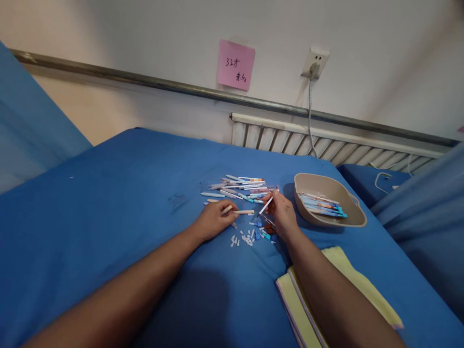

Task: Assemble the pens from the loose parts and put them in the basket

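Note:
My left hand (216, 218) is closed on a cream pen barrel (243, 211) that points to the right. In my right hand (282, 212), the fingers pinch a thin white pen refill (266, 206), its dark tip slanting down toward the barrel's end. Tip and barrel look close but apart. Behind both hands lies a loose pile of pen parts (235, 186), mostly pale barrels and white refills. Small white pieces (248, 238) are scattered in front of the hands. Beside them are blue, teal and brown clip-like parts (267, 235), partly under my right hand.
A beige basket (358, 217) at the right holds several pens (322, 205) with blue ends. A folded yellow cloth (300, 309) lies under my right forearm. Beyond the blue-covered surface (108, 203) are a radiator (275, 137), a rail (163, 84) and a plugged-in socket (314, 63).

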{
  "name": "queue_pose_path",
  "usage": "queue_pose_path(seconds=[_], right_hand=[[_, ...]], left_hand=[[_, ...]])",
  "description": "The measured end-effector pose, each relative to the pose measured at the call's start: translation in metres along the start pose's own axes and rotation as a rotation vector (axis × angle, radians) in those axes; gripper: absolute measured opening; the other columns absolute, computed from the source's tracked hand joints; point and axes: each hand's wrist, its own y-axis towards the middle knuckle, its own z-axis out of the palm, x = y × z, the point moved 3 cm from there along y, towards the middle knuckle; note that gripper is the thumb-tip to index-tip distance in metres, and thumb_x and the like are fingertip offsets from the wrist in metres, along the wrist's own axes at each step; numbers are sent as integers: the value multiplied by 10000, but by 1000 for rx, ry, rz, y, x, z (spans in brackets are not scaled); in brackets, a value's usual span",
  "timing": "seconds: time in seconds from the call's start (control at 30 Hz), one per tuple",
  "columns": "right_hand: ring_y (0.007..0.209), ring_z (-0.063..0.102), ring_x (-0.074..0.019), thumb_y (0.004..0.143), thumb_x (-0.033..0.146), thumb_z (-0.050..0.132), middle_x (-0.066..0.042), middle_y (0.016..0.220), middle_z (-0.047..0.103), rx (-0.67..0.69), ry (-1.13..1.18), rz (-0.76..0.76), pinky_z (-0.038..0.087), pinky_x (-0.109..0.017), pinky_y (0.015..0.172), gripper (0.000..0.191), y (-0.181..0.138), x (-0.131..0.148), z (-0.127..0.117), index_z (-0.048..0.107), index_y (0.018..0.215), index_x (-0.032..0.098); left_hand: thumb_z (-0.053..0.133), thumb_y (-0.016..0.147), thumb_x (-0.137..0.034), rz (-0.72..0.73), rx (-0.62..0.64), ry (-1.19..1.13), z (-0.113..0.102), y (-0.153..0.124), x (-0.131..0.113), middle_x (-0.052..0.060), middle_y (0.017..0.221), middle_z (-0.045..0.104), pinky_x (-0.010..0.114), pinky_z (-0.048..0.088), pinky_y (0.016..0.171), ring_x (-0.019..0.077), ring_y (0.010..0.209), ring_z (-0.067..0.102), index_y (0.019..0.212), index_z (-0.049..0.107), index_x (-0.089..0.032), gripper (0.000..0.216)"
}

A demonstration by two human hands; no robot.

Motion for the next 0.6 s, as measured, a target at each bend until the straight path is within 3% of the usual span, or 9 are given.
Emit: queue_pose_path(seconds=[0.13, 0.3, 0.43, 0.6], right_hand=[[389, 349, -98, 825, 599, 441, 47, 448, 408, -17, -65, -48, 276, -232, 391, 458, -2, 4, 2, 565, 629, 204], [381, 381, -80, 810, 600, 471, 50, 488, 460, 67, -32, -13, 290, -208, 377, 435, -1, -2, 6, 556, 686, 192], [413, 443, -85, 782, 595, 516, 45, 526, 527, 99, -14, 5, 336, -202, 401, 412, 2, -8, 6, 542, 694, 193], [445, 481, -85, 753, 553, 587, 27, 565, 574, 83, -2, -2, 365, -200, 433, 383, 0, -3, 6, 529, 672, 183]], left_hand=[[579, 784, -336, 172, 46, 488, 15, -5, -8, 47, 901, 605, 288, 394, 758, 208, 845, 559, 912, 645, -216, 188], [495, 843, -321, 152, 70, 701, 25, -7, -12, 69, 883, 589, 286, 388, 688, 212, 789, 561, 861, 633, -202, 183], [493, 840, -311, 164, 58, 637, 24, -6, -11, 64, 867, 597, 279, 384, 699, 208, 804, 560, 847, 635, -198, 181], [500, 815, -337, 56, -51, 228, 2, -1, -6, 26, 808, 628, 268, 398, 684, 191, 760, 556, 923, 625, -180, 228]])
